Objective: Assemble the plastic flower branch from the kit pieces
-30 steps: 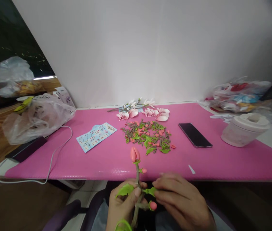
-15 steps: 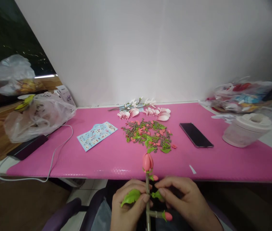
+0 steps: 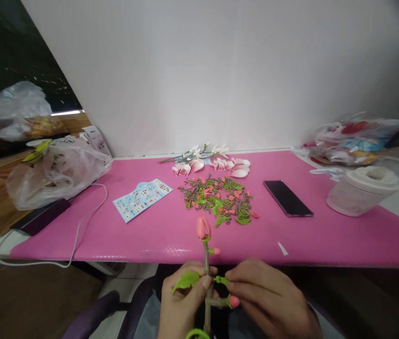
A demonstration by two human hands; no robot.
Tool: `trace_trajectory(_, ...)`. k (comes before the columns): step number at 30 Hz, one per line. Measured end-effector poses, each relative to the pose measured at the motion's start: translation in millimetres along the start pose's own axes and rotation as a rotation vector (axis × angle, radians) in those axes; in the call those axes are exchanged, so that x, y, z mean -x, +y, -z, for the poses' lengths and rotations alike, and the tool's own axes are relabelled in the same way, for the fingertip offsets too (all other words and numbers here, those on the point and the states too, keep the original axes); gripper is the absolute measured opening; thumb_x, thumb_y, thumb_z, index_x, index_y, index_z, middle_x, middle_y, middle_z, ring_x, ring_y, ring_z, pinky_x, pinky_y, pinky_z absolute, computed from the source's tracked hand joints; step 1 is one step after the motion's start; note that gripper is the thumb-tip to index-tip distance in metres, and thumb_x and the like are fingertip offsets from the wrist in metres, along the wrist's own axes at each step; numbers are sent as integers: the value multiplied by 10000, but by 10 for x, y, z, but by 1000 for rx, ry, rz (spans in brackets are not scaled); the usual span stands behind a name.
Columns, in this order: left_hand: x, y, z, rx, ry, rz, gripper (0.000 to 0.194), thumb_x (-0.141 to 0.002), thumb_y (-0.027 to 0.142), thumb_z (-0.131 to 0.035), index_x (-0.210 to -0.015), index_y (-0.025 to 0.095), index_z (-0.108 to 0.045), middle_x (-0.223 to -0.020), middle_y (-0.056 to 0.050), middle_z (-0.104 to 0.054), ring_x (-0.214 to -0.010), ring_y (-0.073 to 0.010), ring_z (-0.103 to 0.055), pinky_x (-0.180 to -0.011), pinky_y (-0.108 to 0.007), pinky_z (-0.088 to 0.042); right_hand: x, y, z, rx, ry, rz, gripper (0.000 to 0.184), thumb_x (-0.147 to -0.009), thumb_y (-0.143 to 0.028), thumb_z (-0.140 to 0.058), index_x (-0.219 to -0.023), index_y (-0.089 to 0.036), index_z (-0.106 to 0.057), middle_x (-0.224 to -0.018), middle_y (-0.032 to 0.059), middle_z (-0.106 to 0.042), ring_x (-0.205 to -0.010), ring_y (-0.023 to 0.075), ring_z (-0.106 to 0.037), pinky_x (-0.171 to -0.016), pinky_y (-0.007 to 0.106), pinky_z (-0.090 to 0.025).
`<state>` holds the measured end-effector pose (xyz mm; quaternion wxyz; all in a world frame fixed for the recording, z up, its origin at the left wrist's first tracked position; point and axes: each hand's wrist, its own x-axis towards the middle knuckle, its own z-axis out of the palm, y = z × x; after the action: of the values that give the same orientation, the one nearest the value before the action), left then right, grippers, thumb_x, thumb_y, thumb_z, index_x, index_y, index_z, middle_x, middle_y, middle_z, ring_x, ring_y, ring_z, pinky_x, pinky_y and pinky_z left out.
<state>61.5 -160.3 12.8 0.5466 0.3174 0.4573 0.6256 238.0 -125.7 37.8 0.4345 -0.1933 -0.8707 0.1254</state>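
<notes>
A brownish toy flower stem point(image 3: 207, 306) stands in front of me over the table's near edge, topped by a pink bud point(image 3: 203, 228). My left hand point(image 3: 184, 299) pinches it around the middle, and a green leaf point(image 3: 186, 280) sticks out to the left over those fingers. My right hand point(image 3: 270, 294) grips a small green leaf piece point(image 3: 221, 280) by its outer end, its inner tip at the stem; whether it is joined there I cannot tell. Two smaller buds branch rightward, an upper bud point(image 3: 215, 251) and a lower bud point(image 3: 234, 301) beside my right fingers.
A heap of green, brown and pink pieces point(image 3: 220, 200) lies mid-table. Behind it are white flowers and pink petals point(image 3: 235, 167). A printed sheet point(image 3: 142, 200) lies left; a phone point(image 3: 287, 198) and white container point(image 3: 360, 190) are right. Plastic bags point(image 3: 58, 172) flank the pink mat point(image 3: 122, 242).
The stem has shifted left and upward and leans slightly, with more of its lower part showing, including a green ring. My right hand has moved left with the leaf piece, its fingers more closed.
</notes>
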Motion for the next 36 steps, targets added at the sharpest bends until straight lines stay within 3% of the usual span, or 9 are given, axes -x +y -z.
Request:
trace_trajectory(7, 26, 94, 6, -159, -64, -62, 117, -694, 263, -751, -698, 146, -746, -794, -87, -721, -546, -157, -633, -537, -249, -528, -2, -30, -17, -125, 11, -131, 171, -843, -49, -575, -950, -163, -643, -795, 34, -682, -733, 124, -636, -670, 207, -505)
trace_trajectory(9, 31, 100, -4, -159, -85, -63, 122, -699, 266, -745, -685, 145, -743, -791, -94, -712, -565, -169, -638, -533, -252, -528, 4, -38, -23, -209, 19, -297, 127, -854, -89, -582, -891, -187, -655, -760, 10, -676, -694, 109, -635, -642, 190, -492)
trace_trajectory(13, 40, 74, -26, -97, -109, -45, 137, -680, 277, -758, -669, 142, -737, -773, -85, -694, -517, -158, -627, -494, -252, -521, -17, -23, -54, -545, 18, -817, 109, -857, -273, -611, -812, -185, -656, -676, -13, -643, -592, 94, -604, -550, 171, -475)
trace_trajectory(16, 41, 42, -33, -53, -106, -12, 134, -666, 268, -774, -665, 140, -735, -784, -74, -696, -484, -136, -619, -477, -236, -510, -45, -2, -68, -717, 0, -937, 199, -844, -357, -611, -815, -161, -633, -634, -22, -594, -541, 90, -562, -518, 180, -469)
trace_trajectory(19, 22, -11, -11, -4, -81, 15, 144, -667, 274, -779, -679, 135, -743, -665, -48, -679, -488, -127, -604, -486, -219, -500, -38, 12, -47, -541, 5, -803, 181, -890, -324, -553, -829, -173, -631, -741, 19, -634, -672, 128, -619, -615, 220, -512)
trace_trajectory(23, -30, -83, 54, 52, -37, 33, 202, -646, 316, -795, -715, 130, -758, -547, -31, -664, -486, -139, -600, -484, -222, -498, 13, 28, -1, -108, 40, -338, 128, -834, -190, -626, -959, -212, -644, -1037, 86, -660, -985, 206, -622, -846, 316, -512)
trace_trajectory(27, -60, -100, 86, 25, 1, 52, 224, -622, 340, -807, -699, 137, -754, -629, -55, -714, -521, -155, -623, -500, -237, -513, 25, 36, -7, 78, 2, -47, 180, -835, -106, -614, -987, -191, -660, -927, 70, -696, -866, 171, -654, -764, 275, -526)
trace_trajectory(31, -36, -83, 71, -20, -14, 22, 223, -648, 339, -788, -716, 130, -753, -648, -60, -704, -511, -154, -616, -509, -249, -518, 10, 13, -35, 97, 25, -37, 169, -845, -96, -592, -986, -160, -661, -841, 58, -714, -758, 148, -665, -684, 240, -524)
trace_trajectory(36, 38, 35, -5, -97, -61, -38, 140, -684, 282, -756, -688, 143, -736, -785, -81, -700, -549, -155, -620, -506, -244, -518, -7, -25, -40, -53, 44, -215, 159, -839, -96, -598, -940, -197, -667, -717, 4, -684, -625, 118, -642, -580, 204, -499)
